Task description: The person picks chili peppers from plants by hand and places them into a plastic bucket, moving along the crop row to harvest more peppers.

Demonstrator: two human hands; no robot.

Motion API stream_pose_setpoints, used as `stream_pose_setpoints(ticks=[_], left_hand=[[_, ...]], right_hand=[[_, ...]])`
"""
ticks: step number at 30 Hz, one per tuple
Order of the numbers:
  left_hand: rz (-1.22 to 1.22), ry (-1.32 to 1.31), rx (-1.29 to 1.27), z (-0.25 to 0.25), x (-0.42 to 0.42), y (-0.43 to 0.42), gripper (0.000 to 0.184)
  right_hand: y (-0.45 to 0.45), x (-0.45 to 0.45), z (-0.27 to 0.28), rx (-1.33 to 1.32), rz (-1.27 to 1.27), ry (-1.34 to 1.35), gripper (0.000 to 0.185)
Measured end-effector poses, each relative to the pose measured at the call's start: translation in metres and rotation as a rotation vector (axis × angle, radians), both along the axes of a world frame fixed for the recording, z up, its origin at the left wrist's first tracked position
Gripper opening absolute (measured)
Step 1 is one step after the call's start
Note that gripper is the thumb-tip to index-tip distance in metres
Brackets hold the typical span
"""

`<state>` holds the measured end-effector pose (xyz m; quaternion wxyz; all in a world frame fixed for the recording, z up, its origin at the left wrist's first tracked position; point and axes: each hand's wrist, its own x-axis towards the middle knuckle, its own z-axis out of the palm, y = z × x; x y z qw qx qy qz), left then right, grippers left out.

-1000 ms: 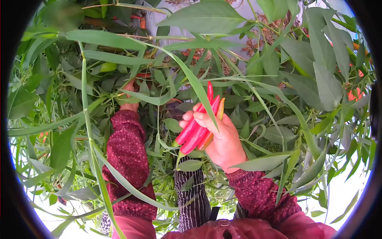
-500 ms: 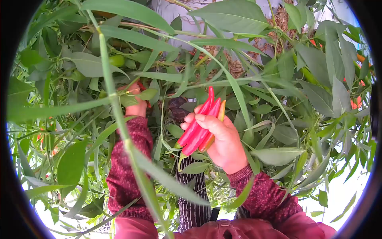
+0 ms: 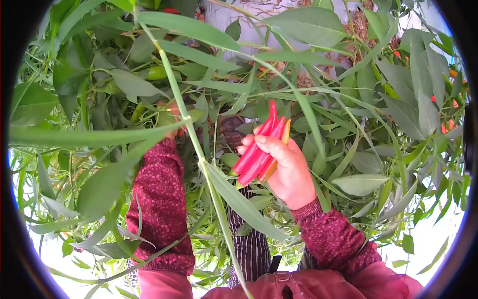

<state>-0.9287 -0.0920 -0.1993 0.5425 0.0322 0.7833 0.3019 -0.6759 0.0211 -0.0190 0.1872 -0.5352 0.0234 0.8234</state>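
Observation:
My right hand point(image 3: 292, 174) is wrapped round a small bunch of chili peppers point(image 3: 257, 153), held up in front of the plants. Most are bright red, with one orange-yellow pepper point(image 3: 285, 132) along the right side; their tips point up and their green stem ends down. To the left, my left hand point(image 3: 173, 119) reaches in among the pepper plant's leaves and stems. Foliage covers most of its fingers, so their grip is hidden. A bit of red shows beside it, too covered to make out. Near its wrist hangs a green pepper point(image 3: 138, 112).
A long grass-like stem point(image 3: 174, 84) crosses close in front of the camera and over the left forearm. Another green pepper point(image 3: 157, 73) hangs at upper left. Red peppers point(image 3: 446, 126) show at far right. Behind the leaves lies pale ground sheeting point(image 3: 229, 15) with dry brown debris.
The view has shifted slightly, and the near stem now crosses farther right. My left hand is more hidden by leaves. My right hand keeps the same peppers.

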Motion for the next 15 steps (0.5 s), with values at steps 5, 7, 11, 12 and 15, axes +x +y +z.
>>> stream_pose_setpoints(ticks=[5, 7, 11, 12, 15], left_hand=[[-0.020, -0.060, -0.038, 0.024, -0.007, -0.005, 0.036], [-0.033, -0.063, -0.038, 0.031, -0.011, -0.009, 0.037], [-0.395, -0.089, -0.207, 0.057, -0.016, 0.004, 0.038], [-0.557, -0.111, -0.034, 0.026, -0.040, -0.028, 0.038], [-0.313, -0.390, 0.311, 0.030, -0.041, -0.048, 0.034]], right_hand=[[0.004, 0.001, 0.005, -0.034, -0.012, 0.004, 0.022], [0.004, 0.001, 0.007, -0.030, -0.007, 0.004, 0.022], [0.004, 0.005, 0.007, -0.042, -0.030, 0.023, 0.022], [0.005, 0.007, 0.007, -0.046, -0.034, 0.027, 0.023], [0.004, 0.010, 0.008, -0.050, -0.036, 0.022, 0.024]])
